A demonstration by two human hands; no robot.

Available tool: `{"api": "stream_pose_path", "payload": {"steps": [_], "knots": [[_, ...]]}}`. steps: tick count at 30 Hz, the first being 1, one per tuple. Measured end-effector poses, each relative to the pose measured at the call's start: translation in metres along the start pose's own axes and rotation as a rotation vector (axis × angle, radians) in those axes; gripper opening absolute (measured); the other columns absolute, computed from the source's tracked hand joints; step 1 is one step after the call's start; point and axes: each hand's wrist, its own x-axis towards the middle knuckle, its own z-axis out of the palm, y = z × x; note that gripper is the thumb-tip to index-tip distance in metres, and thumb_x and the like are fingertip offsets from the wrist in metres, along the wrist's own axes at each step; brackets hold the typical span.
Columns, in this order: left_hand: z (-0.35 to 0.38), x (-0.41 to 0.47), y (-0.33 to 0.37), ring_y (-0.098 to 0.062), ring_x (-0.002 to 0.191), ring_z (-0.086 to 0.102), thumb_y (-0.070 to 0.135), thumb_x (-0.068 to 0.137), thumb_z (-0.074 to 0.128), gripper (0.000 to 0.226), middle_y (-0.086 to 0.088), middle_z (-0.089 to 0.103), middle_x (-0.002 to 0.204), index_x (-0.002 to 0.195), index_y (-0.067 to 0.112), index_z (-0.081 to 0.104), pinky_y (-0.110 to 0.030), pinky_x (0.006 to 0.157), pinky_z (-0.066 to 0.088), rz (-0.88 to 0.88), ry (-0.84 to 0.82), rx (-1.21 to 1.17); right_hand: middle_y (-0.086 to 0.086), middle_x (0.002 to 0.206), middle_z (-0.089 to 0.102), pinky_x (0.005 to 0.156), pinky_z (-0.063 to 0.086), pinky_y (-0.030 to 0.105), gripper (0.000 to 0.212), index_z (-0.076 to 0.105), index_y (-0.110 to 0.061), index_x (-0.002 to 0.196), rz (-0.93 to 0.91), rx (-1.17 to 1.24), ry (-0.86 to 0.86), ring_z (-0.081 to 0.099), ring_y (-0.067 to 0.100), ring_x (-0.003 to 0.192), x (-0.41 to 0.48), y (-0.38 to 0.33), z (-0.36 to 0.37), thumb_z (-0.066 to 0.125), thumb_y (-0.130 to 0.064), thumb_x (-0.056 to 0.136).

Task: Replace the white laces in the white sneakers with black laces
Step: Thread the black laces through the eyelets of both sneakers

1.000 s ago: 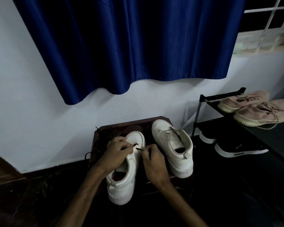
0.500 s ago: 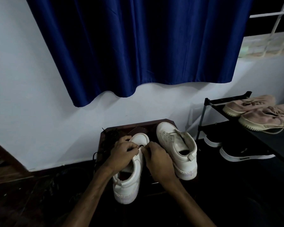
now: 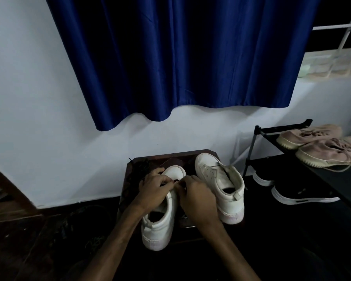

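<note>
Head view looks down on a dark wooden stool at 6 o'clock of the frame, where two white sneakers stand with their toes to the wall. We work on the near sneaker, which is at 9 o'clock from the second sneaker. Our left hand and right hand meet over its front eyelets, fingers curled, both pinching a short piece of the black lace. Which eyelet it enters we cannot tell. To thread well, we judge it best to hold the lace close to its tip, steady the eyelet flap with the left fingers, push the tip straight through, then pull both ends to equal length. The second sneaker shows bare eyelets, so its lacing is not yet done.
</note>
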Motion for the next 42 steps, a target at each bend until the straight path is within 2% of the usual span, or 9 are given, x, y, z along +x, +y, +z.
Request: {"api": "stream_pose_path", "payload": {"steps": [6,11,18,22,27,32,37,39,42], "knots": [[-0.002,-0.002,0.003,-0.010,0.135,0.036,0.058,0.058,0.045,0.021,0.006,0.048,0.139,0.053,0.050,0.064,-0.051,0.114,0.021,0.002,0.021,-0.017,0.003,0.109,0.059,0.075,0.047,0.039,0.032,0.054,-0.014,0.103,0.061,0.039,-0.065,0.061,0.028,0.100,-0.006,0.004,0.010,0.043,-0.043,0.098],[0.000,-0.001,0.000,-0.009,0.135,0.035,0.054,0.057,0.047,0.019,0.009,0.048,0.136,0.053,0.047,0.065,-0.052,0.114,0.020,-0.008,0.028,-0.038,0.011,0.124,0.062,0.089,0.047,0.035,0.035,0.058,-0.009,0.119,0.054,-0.301,-0.524,0.059,0.031,0.115,-0.027,0.021,-0.018,0.049,-0.032,0.094],[0.000,-0.002,0.002,-0.013,0.135,0.036,0.049,0.063,0.046,0.023,0.007,0.046,0.141,0.054,0.039,0.064,-0.051,0.113,0.021,-0.011,0.030,0.009,0.003,0.104,0.063,0.071,0.045,0.034,0.035,0.059,-0.016,0.101,0.001,-0.081,-0.088,0.063,0.027,0.096,0.002,-0.002,-0.018,0.042,-0.046,0.098],[0.001,0.000,0.000,-0.012,0.135,0.038,0.048,0.065,0.048,0.021,0.005,0.049,0.140,0.053,0.040,0.063,-0.049,0.113,0.023,-0.010,0.038,0.019,0.005,0.108,0.062,0.074,0.048,0.037,0.028,0.055,-0.014,0.102,0.018,-0.054,-0.087,0.062,0.030,0.098,0.001,-0.006,-0.005,0.041,-0.039,0.098],[0.001,0.002,-0.003,-0.009,0.136,0.035,0.059,0.052,0.041,0.031,0.008,0.050,0.137,0.056,0.041,0.066,-0.051,0.114,0.020,-0.002,0.052,-0.033,0.008,0.123,0.063,0.086,0.048,0.034,0.029,0.060,-0.013,0.118,0.077,-0.329,-0.479,0.061,0.027,0.115,-0.027,0.022,-0.024,0.048,-0.026,0.096],[0.003,0.002,-0.003,-0.011,0.135,0.036,0.054,0.060,0.046,0.028,0.008,0.046,0.140,0.060,0.036,0.068,-0.053,0.114,0.021,-0.015,0.037,-0.023,0.004,0.108,0.065,0.072,0.044,0.033,0.033,0.060,-0.016,0.105,0.045,-0.148,-0.186,0.063,0.026,0.101,-0.006,0.008,-0.029,0.051,-0.047,0.094],[0.001,0.000,0.000,-0.011,0.138,0.034,0.050,0.068,0.047,0.022,0.006,0.047,0.142,0.056,0.038,0.062,-0.052,0.114,0.019,-0.015,0.032,0.030,0.004,0.107,0.063,0.074,0.049,0.037,0.024,0.054,-0.016,0.101,-0.009,-0.049,-0.075,0.062,0.029,0.097,0.005,-0.009,-0.009,0.043,-0.037,0.097],[0.000,0.000,-0.001,-0.009,0.137,0.034,0.055,0.063,0.046,0.027,0.006,0.050,0.139,0.053,0.038,0.063,-0.052,0.114,0.020,-0.015,0.042,0.019,0.003,0.108,0.065,0.075,0.048,0.036,0.028,0.055,-0.016,0.102,0.041,-0.082,-0.092,0.063,0.028,0.100,-0.003,-0.004,-0.010,0.042,-0.040,0.097],[0.000,0.001,0.000,-0.009,0.136,0.035,0.054,0.061,0.047,0.021,0.007,0.050,0.138,0.051,0.046,0.064,-0.052,0.114,0.020,-0.008,0.045,-0.003,0.006,0.118,0.065,0.083,0.049,0.034,0.027,0.060,-0.014,0.114,0.078,-0.325,-0.345,0.063,0.027,0.110,-0.019,0.012,-0.018,0.048,-0.029,0.094]]}}
